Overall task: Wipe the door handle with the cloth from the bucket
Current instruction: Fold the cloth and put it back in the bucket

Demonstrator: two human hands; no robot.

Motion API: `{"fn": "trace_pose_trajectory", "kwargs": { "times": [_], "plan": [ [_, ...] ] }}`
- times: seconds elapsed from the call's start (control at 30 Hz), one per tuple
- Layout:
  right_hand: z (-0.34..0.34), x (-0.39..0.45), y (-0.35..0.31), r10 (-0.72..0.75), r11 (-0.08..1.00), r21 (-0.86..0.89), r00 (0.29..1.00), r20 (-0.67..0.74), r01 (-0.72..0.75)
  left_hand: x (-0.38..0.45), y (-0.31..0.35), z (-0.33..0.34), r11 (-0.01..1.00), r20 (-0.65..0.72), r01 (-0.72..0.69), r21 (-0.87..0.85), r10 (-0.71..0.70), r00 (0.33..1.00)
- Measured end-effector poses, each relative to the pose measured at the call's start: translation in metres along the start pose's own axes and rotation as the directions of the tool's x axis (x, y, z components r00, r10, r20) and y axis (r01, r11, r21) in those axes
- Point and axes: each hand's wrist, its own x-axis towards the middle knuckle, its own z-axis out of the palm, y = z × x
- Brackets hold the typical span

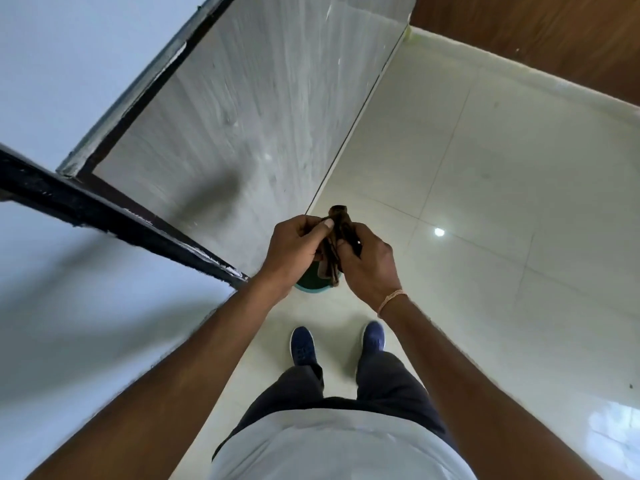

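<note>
Both my hands hold a dark brown cloth (335, 249) twisted between them, in front of my waist. My left hand (297, 247) grips its left side with the thumb on top. My right hand (367, 263) grips its right side; a thread band circles that wrist. Directly under the cloth a green bucket (311, 282) stands on the floor, mostly hidden by my hands. The grey door (242, 116) rises ahead to the left. No door handle is in view.
A black door frame (114, 216) runs along the left by a pale blue wall. Glossy cream floor tiles (485, 220) spread to the right. A brown wooden panel (540, 39) stands at the far right. My blue shoes (304, 346) are just behind the bucket.
</note>
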Motion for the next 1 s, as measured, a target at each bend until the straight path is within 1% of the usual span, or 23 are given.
{"fn": "trace_pose_trajectory", "kwargs": {
  "times": [0.07,0.13,0.2,0.3,0.33,0.4,0.47,0.5,0.57,0.6,0.63,0.7,0.77,0.8,0.87,0.9,1.0],
  "plan": [
    [-0.003,0.014,0.004,-0.003,1.0,0.011,0.993,0.119,0.002,0.01,0.002,0.008,0.998,-0.037,0.03,-0.047,-0.032,0.999],
    [-0.008,0.03,0.008,-0.026,0.999,-0.017,0.976,0.216,0.031,0.019,0.005,0.019,0.989,-0.101,0.084,-0.125,-0.097,0.99],
    [-0.014,0.047,0.014,-0.051,0.997,-0.049,0.962,0.269,0.066,0.027,0.006,0.028,0.967,-0.156,0.14,-0.213,-0.175,0.972],
    [-0.021,0.075,0.024,-0.015,0.999,-0.043,0.936,0.352,0.032,0.037,0.002,0.038,0.934,-0.236,0.182,-0.307,-0.259,0.937],
    [-0.023,0.085,0.026,0.007,1.0,-0.019,0.929,0.369,0.0,0.041,-0.001,0.041,0.93,-0.275,0.178,-0.321,-0.271,0.923],
    [-0.024,0.106,0.031,0.07,0.994,0.052,0.913,0.403,-0.099,0.048,-0.009,0.045,0.945,-0.365,0.174,-0.276,-0.27,0.891],
    [-0.023,0.123,0.031,0.129,0.964,0.142,0.864,0.486,-0.224,0.051,-0.016,0.046,0.951,-0.418,0.213,-0.224,-0.291,0.861],
    [-0.021,0.13,0.033,0.163,0.934,0.187,0.828,0.537,-0.305,0.053,-0.02,0.045,0.944,-0.415,0.23,-0.237,-0.313,0.854],
    [-0.016,0.143,0.04,0.221,0.867,0.225,0.747,0.627,-0.445,0.06,-0.031,0.04,0.91,-0.358,0.248,-0.331,-0.365,0.859],
    [-0.011,0.15,0.046,0.236,0.85,0.215,0.713,0.66,-0.48,0.066,-0.039,0.036,0.893,-0.331,0.256,-0.369,-0.384,0.862],
    [-0.004,0.156,0.056,0.246,0.856,0.181,0.69,0.681,-0.484,0.071,-0.049,0.034,0.887,-0.322,0.254,-0.385,-0.387,0.864],
    [0.011,0.168,0.078,0.275,0.895,0.071,0.67,0.689,-0.44,0.083,-0.071,0.029,0.888,-0.34,0.255,-0.382,-0.391,0.855],
    [0.034,0.183,0.107,0.308,0.922,-0.029,0.684,0.661,-0.387,0.1,-0.104,0.027,0.898,-0.373,0.264,-0.351,-0.393,0.841],
    [0.048,0.192,0.124,0.307,0.937,-0.074,0.704,0.64,-0.342,0.111,-0.125,0.027,0.907,-0.397,0.27,-0.324,-0.389,0.831],
    [0.077,0.211,0.16,0.294,0.955,-0.196,0.773,0.562,-0.221,0.13,-0.172,0.026,0.928,-0.443,0.311,-0.206,-0.372,0.816],
    [0.094,0.221,0.179,0.276,0.951,-0.27,0.803,0.528,-0.15,0.139,-0.199,0.026,0.933,-0.445,0.339,-0.124,-0.357,0.821],
    [0.148,0.251,0.235,0.209,0.902,-0.43,0.849,0.485,0.024,0.166,-0.278,0.031,0.925,-0.394,0.369,0.092,-0.306,0.866]
  ]
}}
